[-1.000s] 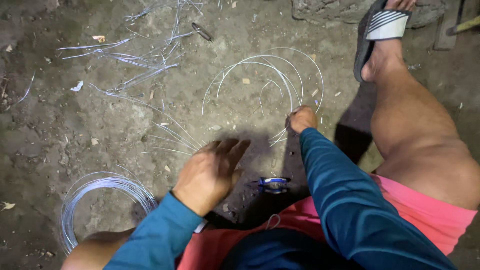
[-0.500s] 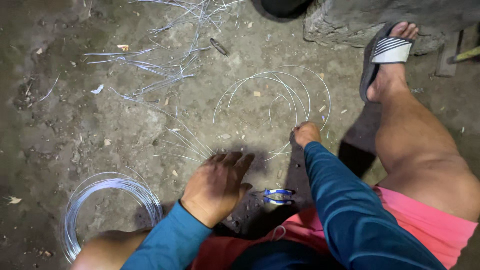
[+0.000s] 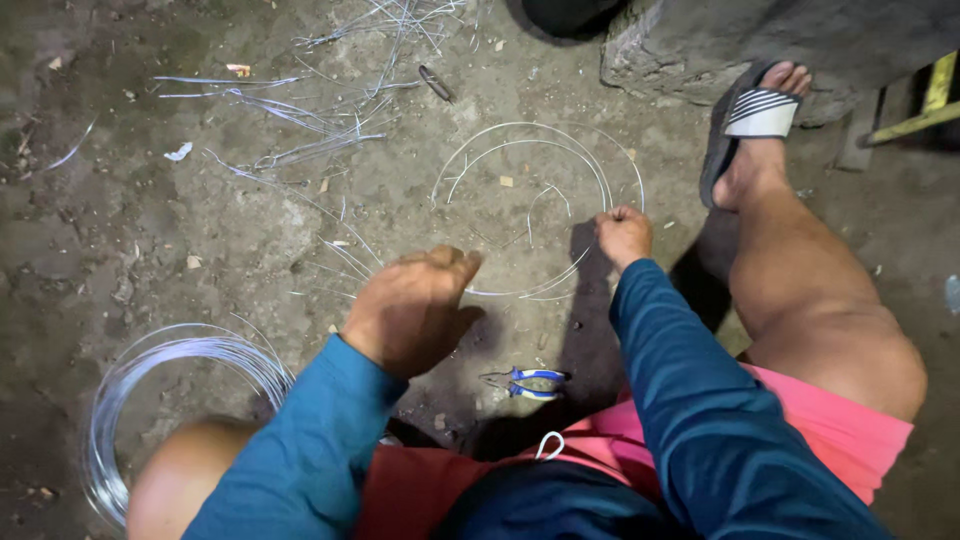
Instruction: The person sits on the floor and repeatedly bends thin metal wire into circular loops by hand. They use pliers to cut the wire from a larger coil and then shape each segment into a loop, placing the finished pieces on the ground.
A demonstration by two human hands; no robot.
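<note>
Our right hand (image 3: 622,234) stays pinched on the loose wire loops (image 3: 530,200) on the floor, while our left hand (image 3: 412,308) has lifted, fingers loosely curled, holding nothing. Blue-handled pliers (image 3: 527,381) lie just below both hands; the wire coil (image 3: 160,400) sits left.

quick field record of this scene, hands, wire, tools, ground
left hand: raised above the ground, fingers loosely curled, grip unclear
right hand: closed on loose wire loops
wire coil: on ground beside left knee
pliers: blue handles, lying between the legs
cut wire pieces: scattered farther out
ground: bare dirt
</note>
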